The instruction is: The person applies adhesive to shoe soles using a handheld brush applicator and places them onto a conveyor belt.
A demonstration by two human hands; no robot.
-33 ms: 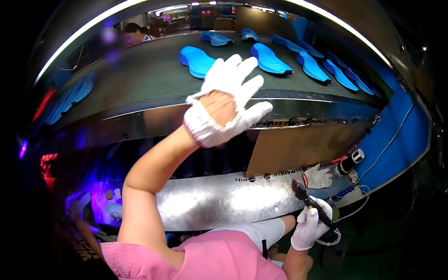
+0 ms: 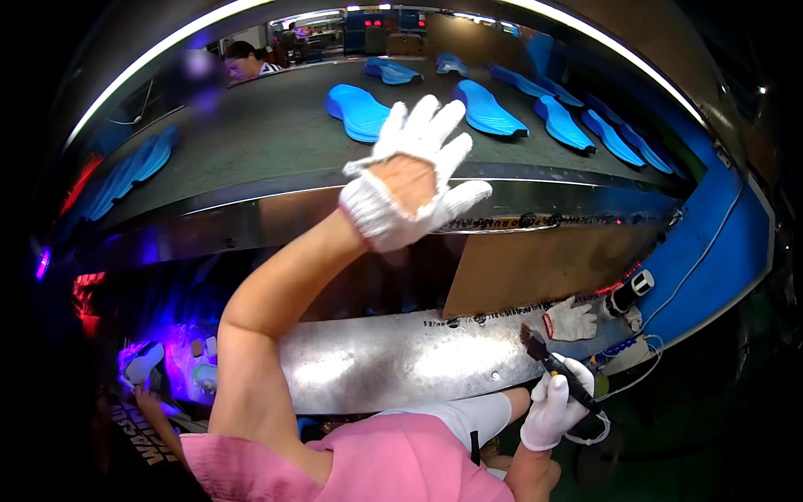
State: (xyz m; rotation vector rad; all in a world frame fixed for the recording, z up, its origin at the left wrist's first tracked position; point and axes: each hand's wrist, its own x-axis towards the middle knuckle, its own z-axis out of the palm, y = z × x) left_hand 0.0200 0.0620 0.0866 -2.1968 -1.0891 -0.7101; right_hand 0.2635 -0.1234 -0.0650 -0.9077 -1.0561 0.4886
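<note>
My left hand (image 2: 418, 171), in a white knit glove with skin bare at its back, reaches over the front edge of a dark green conveyor belt (image 2: 276, 125). Its fingers are spread and it holds nothing. Just beyond the fingertips lies a blue shoe sole (image 2: 358, 111); the fingers partly overlap it, and whether they touch cannot be told. Another blue sole (image 2: 487, 109) rests right of the hand. At the lower right, my white-gloved right hand (image 2: 554, 410) is closed round the black handle of a brush (image 2: 544, 356) with brown bristles, held above a metal shelf (image 2: 376, 360).
More blue soles (image 2: 562, 125) lie along the belt's right, with others (image 2: 138, 171) at far left. A loose white glove (image 2: 572, 320) and a black-and-white cylinder (image 2: 629, 293) sit at the shelf's right end. A brown board (image 2: 535, 268) stands behind. A co-worker's hand (image 2: 144, 393) is at lower left.
My left hand has shifted slightly to the right, still spread. The soles appear a little further right in view. My right hand keeps the brush in nearly the same place.
</note>
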